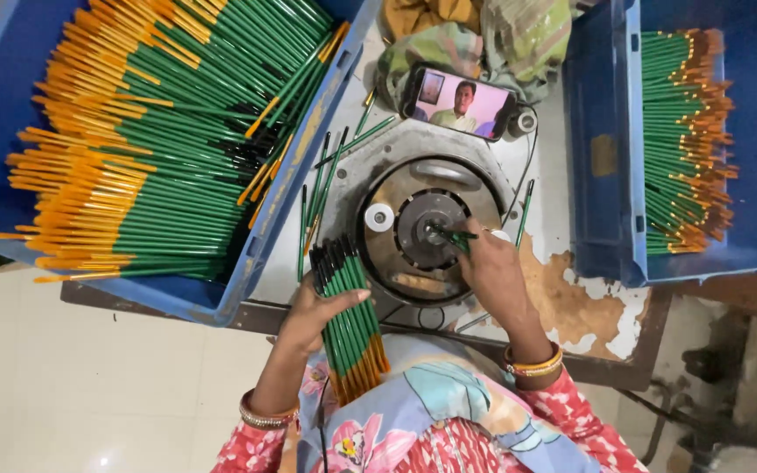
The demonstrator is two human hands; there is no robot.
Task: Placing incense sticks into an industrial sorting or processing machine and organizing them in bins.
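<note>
- Left hand [313, 308] grip wraps a bundle of green, orange-ended brushes [350, 315].
- Right hand [491, 270] pinches one green brush [454, 236] against the round metal machine disc [424, 229].
- Blue plastic crates [295, 180] hold more brushes.

Pale tiled floor [89, 394] at seven o'clock, glossy under soft overhead light. Worn table top [571, 307] at centre, its white coating peeled to brown at four o'clock. Bunched cloth [475, 35] at twelve o'clock.
</note>
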